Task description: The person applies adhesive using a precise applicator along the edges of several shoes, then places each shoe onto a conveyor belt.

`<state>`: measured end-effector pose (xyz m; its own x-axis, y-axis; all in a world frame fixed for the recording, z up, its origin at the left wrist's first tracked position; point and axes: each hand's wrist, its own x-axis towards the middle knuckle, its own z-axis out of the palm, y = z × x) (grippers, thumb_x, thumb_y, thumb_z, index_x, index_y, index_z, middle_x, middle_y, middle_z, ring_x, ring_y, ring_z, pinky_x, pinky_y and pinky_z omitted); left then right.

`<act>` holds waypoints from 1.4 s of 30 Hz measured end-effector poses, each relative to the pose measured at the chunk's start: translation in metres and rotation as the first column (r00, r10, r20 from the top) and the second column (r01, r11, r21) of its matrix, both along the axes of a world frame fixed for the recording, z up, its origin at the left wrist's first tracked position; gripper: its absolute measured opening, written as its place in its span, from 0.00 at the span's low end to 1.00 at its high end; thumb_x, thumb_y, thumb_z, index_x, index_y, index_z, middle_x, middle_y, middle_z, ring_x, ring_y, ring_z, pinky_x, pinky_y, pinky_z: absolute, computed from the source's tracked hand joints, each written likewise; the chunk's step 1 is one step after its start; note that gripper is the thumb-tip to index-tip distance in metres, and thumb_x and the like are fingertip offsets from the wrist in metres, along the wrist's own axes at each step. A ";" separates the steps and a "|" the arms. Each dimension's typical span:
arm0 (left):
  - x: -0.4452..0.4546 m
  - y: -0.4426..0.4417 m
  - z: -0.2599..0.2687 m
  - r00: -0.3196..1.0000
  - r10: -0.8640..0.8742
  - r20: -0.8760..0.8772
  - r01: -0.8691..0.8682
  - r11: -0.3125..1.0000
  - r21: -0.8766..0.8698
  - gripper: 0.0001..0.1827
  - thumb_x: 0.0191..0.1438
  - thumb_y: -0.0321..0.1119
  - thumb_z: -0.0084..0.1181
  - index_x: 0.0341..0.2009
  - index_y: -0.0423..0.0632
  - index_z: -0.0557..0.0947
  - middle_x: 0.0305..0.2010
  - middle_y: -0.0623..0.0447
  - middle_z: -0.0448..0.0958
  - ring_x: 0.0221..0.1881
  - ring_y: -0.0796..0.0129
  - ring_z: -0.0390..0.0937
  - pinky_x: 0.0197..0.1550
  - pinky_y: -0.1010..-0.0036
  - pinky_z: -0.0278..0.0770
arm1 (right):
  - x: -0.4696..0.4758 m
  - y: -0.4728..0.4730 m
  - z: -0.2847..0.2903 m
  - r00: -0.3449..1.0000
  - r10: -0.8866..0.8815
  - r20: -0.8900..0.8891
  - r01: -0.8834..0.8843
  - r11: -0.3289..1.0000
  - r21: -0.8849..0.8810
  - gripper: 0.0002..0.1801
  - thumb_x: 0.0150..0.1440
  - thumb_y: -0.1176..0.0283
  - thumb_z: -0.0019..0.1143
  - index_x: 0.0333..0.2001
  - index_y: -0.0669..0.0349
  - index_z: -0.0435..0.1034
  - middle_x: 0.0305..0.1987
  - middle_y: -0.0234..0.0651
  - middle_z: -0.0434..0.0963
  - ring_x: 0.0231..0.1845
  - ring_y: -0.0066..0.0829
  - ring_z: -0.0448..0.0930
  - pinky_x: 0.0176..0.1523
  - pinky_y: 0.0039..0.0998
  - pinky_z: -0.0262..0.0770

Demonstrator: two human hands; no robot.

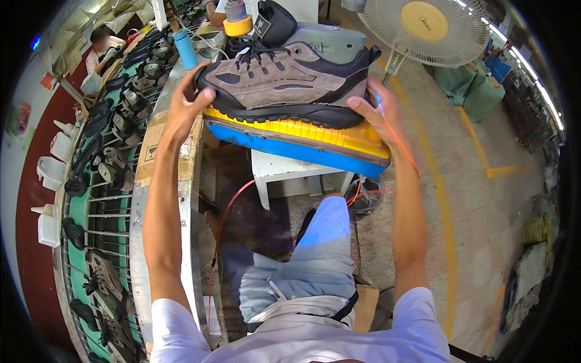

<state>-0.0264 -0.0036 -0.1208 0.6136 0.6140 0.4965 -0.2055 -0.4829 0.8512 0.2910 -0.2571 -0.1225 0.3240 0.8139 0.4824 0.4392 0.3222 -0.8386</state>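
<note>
A grey-brown suede shoe (277,81) with black laces and a black rubber sole lies lengthwise on a yellow ribbed pad (290,129) set in a blue frame (295,154). My left hand (190,97) grips its toe end, thumb towards me. At the heel end, my right hand (379,111) holds the shoe, its thumb by the sole. An orange cord is attached at the right hand's wrist side. Behind the shoe's collar rises a grey-green shoe last (336,41) with writing on it. A metal rod with a yellow collar (238,26) hangs above the toe part.
On the left a conveyor rack (109,213) carries several shoes and soles beside a metal-edged bench (154,168). White squeeze bottles (47,227) stand along its far side. A co-worker (102,50) sits at the back left. A pedestal fan (424,27) stands back right.
</note>
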 end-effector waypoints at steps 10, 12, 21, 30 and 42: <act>0.002 0.009 0.018 0.996 -0.025 -0.083 0.030 0.998 0.058 0.51 0.35 0.38 0.83 0.66 0.41 0.74 0.58 0.48 0.80 0.59 0.63 0.77 0.65 0.69 0.73 | 0.019 0.007 -0.001 0.998 0.059 -0.018 -0.060 0.997 -0.040 0.45 0.55 0.51 0.74 0.66 0.70 0.65 0.64 0.44 0.75 0.65 0.32 0.73 0.72 0.33 0.63; 0.004 0.013 0.020 0.993 -0.026 -0.114 0.038 0.994 0.104 0.51 0.35 0.35 0.83 0.66 0.42 0.74 0.59 0.47 0.79 0.60 0.63 0.76 0.64 0.70 0.73 | 0.019 0.008 0.001 0.999 0.041 0.011 -0.040 0.998 -0.037 0.44 0.55 0.52 0.74 0.66 0.69 0.65 0.64 0.44 0.75 0.64 0.32 0.73 0.71 0.33 0.64; 0.009 0.009 0.050 0.922 -0.100 -0.375 0.156 0.980 0.123 0.53 0.38 0.32 0.82 0.70 0.48 0.71 0.66 0.49 0.74 0.65 0.63 0.71 0.73 0.68 0.64 | 0.022 0.006 0.006 0.998 0.052 0.045 -0.049 0.997 -0.063 0.44 0.54 0.56 0.75 0.67 0.69 0.64 0.63 0.44 0.75 0.63 0.33 0.74 0.70 0.35 0.67; 0.038 -0.007 0.071 0.746 0.341 -0.573 0.146 0.756 0.639 0.60 0.35 0.74 0.74 0.61 0.37 0.73 0.52 0.36 0.78 0.57 0.47 0.78 0.61 0.59 0.75 | 0.025 0.003 -0.003 0.972 -0.086 0.217 0.097 0.995 -0.038 0.48 0.48 0.54 0.78 0.65 0.73 0.66 0.63 0.49 0.77 0.66 0.37 0.74 0.71 0.37 0.65; -0.001 0.013 0.019 0.982 -0.125 -0.141 0.124 0.992 -0.015 0.49 0.42 0.35 0.80 0.70 0.47 0.72 0.63 0.51 0.75 0.55 0.69 0.76 0.50 0.78 0.80 | 0.023 -0.001 -0.001 0.992 0.000 0.123 0.009 0.997 -0.072 0.43 0.56 0.46 0.70 0.63 0.71 0.69 0.58 0.47 0.80 0.60 0.34 0.78 0.67 0.35 0.69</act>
